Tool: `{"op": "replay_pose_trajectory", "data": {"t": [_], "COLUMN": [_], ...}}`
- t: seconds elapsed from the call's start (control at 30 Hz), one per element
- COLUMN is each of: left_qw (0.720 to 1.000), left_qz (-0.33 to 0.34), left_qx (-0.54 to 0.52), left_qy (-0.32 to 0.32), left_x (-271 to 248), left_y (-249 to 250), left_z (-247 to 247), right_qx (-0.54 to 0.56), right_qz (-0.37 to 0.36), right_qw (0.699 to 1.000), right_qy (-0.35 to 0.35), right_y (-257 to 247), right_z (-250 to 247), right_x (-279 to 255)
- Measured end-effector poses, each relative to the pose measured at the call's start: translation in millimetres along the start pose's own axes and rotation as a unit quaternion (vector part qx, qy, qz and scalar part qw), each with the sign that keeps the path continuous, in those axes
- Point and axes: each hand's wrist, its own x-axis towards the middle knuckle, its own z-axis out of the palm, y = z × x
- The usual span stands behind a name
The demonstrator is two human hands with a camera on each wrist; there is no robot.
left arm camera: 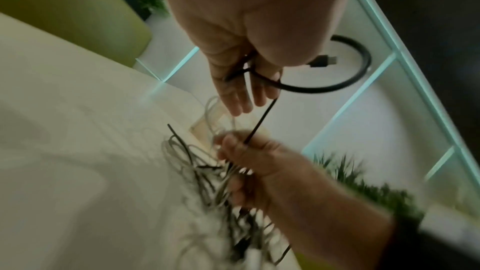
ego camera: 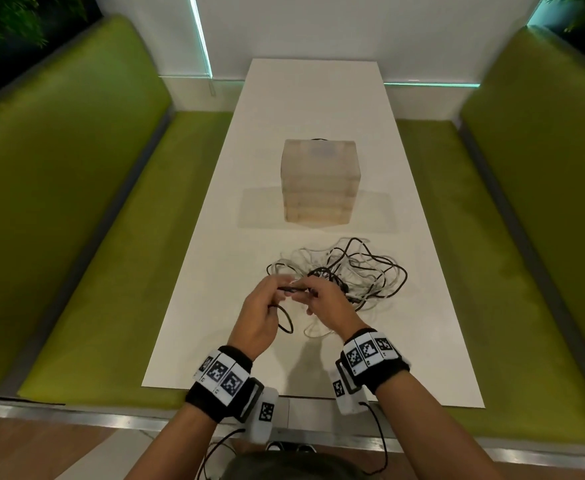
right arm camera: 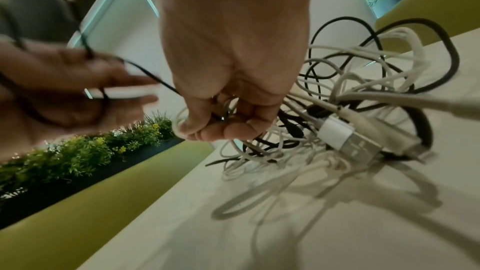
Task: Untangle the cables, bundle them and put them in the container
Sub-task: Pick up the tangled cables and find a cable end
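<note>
A tangle of black and white cables (ego camera: 353, 271) (right arm camera: 363, 89) lies on the white table (ego camera: 197, 323), in front of a translucent box-shaped container (ego camera: 320, 188). My left hand (ego camera: 279, 292) (left arm camera: 244, 89) holds a black cable (ego camera: 286, 322) (left arm camera: 324, 87) that loops under the palm, its plug (left arm camera: 322, 62) sticking out free. My right hand (ego camera: 308, 294) (right arm camera: 226, 126) grips the same black strand together with white strands at the tangle's near edge. Both hands are raised just above the table. A silver USB plug (right arm camera: 348, 143) lies in the heap.
Green upholstered benches (ego camera: 76, 202) flank the narrow table on both sides. A white wall with lit strips closes the far end. A dark loop (ego camera: 318, 139) shows over the container's far rim. Bare tabletop lies behind the container and near the front edge.
</note>
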Motion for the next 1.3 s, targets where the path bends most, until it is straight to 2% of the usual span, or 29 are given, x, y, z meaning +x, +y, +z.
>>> {"op": "replay_pose_trajectory", "data": {"t": [0.07,0.13,0.2,0.23,0.3,0.37,0.4,0.43,0.47,0.53,0.6,0.73,0.8,0.9,0.97,1.07,1.13,1.2,1.27,1.3], "left_qw": [0.98,0.943,0.912,0.91,0.93,0.969,0.981,0.98,0.964,0.929,0.933,0.977,0.981,0.987,0.987,0.983,0.973,0.975,0.988,0.992], "left_qz": [-0.036,-0.011,-0.007,-0.018,-0.083,-0.159,-0.179,-0.19,-0.199,-0.204,-0.173,-0.151,-0.146,-0.101,-0.074,-0.017,-0.025,-0.069,-0.103,-0.123], "left_qx": [-0.192,-0.326,-0.408,-0.412,-0.353,-0.178,-0.058,0.061,0.164,0.267,0.257,0.083,0.031,-0.037,-0.117,-0.179,-0.228,-0.211,-0.11,-0.042], "left_qy": [0.045,0.061,0.036,0.036,0.064,0.065,0.035,-0.013,-0.069,-0.157,-0.182,-0.124,-0.121,-0.119,-0.078,-0.042,-0.019,0.011,0.019,0.0], "left_x": [-2,-3,0,2,8,13,15,17,18,20,22,21,18,13,8,0,0,9,22,29], "left_y": [24,49,65,67,57,38,26,16,7,-6,-8,5,16,41,58,80,84,77,58,47], "left_z": [-7,-22,-39,-43,-43,-35,-31,-26,-21,-9,0,0,-5,-16,-30,-46,-45,-34,-21,-15], "right_qx": [0.027,0.02,0.014,0.013,0.01,0.019,0.021,0.02,0.017,0.021,0.028,0.028,0.037,0.043,0.041,0.038,0.034,0.024,0.022,0.028], "right_qz": [0.008,0.028,0.038,0.035,0.03,0.036,0.039,0.038,0.037,0.036,0.028,0.027,0.038,0.047,0.05,0.045,0.035,0.026,0.025,0.022], "right_qw": [0.999,0.999,0.999,0.999,0.999,0.999,0.999,0.999,0.999,0.999,0.999,0.999,0.998,0.998,0.998,0.997,0.998,0.999,0.999,0.999], "right_qy": [0.015,0.017,0.017,0.013,0.008,0.005,0.004,0.002,-0.001,-0.006,-0.001,-0.014,-0.015,0.005,0.02,0.042,0.042,0.037,0.035,0.032], "right_y": [3,4,6,6,8,9,9,8,6,4,2,1,3,9,11,11,9,9,9,8], "right_z": [1,-4,-6,-6,-5,-4,-5,-5,-6,-7,-8,-10,-8,-7,-9,-15,-15,-14,-14,-14], "right_x": [5,8,11,12,14,14,14,14,14,13,12,12,13,16,20,25,24,20,18,17]}}
